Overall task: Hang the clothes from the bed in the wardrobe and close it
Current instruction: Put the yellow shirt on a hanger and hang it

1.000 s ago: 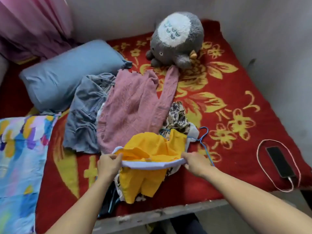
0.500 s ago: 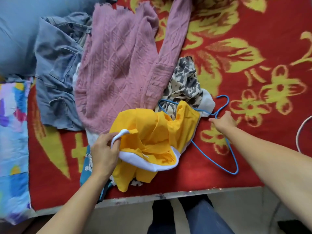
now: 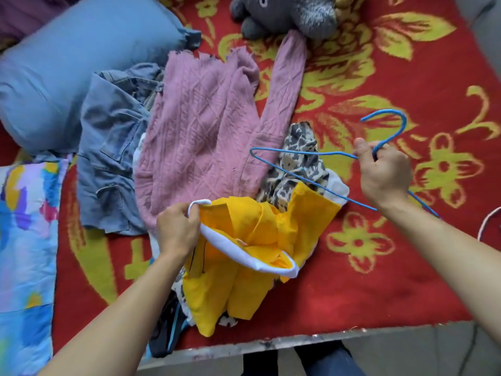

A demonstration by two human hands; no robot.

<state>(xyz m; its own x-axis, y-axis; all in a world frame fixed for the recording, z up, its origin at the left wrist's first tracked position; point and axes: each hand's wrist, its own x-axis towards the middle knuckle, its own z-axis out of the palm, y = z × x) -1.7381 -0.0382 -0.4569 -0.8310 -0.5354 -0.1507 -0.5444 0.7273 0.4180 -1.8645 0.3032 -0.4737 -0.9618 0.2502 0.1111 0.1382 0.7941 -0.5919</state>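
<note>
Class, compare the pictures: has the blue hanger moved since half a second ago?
Yes. The right hand has lifted the hanger off the red blanket; its tip now reaches over the leopard-print cloth, toward the pink sweater.

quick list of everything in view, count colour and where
yellow garment: 1, yellow with white trim, front centre
hanger: 1, blue, held up, right of centre
sweater: 1, pink, centre
denim garment: 1, blue-grey, left of sweater
leopard-print garment: 1, brown-cream, beneath hanger
pillow: 1, blue, upper left
plush toy: 1, grey, top
blanket: 1, red and yellow, under everything
quilt: 1, multicoloured, left edge
left hand: 1, grips yellow garment's trim
right hand: 1, holds hanger
</note>
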